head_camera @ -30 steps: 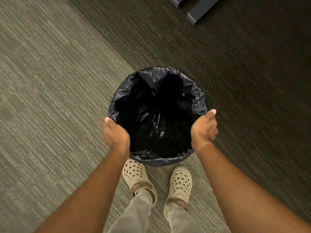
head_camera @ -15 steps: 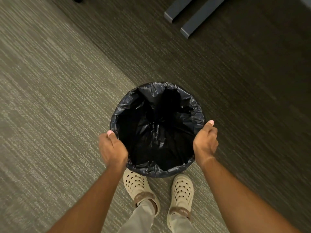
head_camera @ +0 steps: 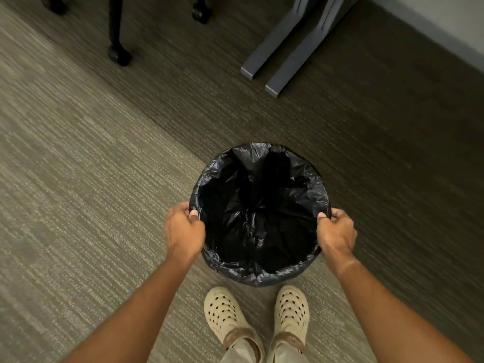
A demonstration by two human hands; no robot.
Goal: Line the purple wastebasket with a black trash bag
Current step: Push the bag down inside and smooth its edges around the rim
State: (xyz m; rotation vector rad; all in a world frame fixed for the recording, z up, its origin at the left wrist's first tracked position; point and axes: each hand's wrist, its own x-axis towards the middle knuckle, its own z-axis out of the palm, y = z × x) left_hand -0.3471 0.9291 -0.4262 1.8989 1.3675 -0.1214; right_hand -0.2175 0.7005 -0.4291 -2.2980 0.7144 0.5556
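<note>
A round wastebasket stands on the carpet just ahead of my feet, wholly covered by the black trash bag (head_camera: pixel 259 218), so none of its purple shows. The bag hangs open inside and is folded over the rim all round. My left hand (head_camera: pixel 184 230) grips the bag-covered rim on the left side, thumb inside. On the right side of the rim my right hand (head_camera: pixel 336 231) grips the same way.
My two beige clogs (head_camera: pixel 225 314) stand right behind the basket. Grey metal table feet (head_camera: pixel 277 56) lie on the floor at the upper right. Black chair legs with castors (head_camera: pixel 119 55) stand at the upper left. A light wall base runs along the top right corner.
Both hands have closed their thumbs and fingers onto the rim. The view has tilted up, so the basket sits lower in frame and the table feet and chair legs show.
</note>
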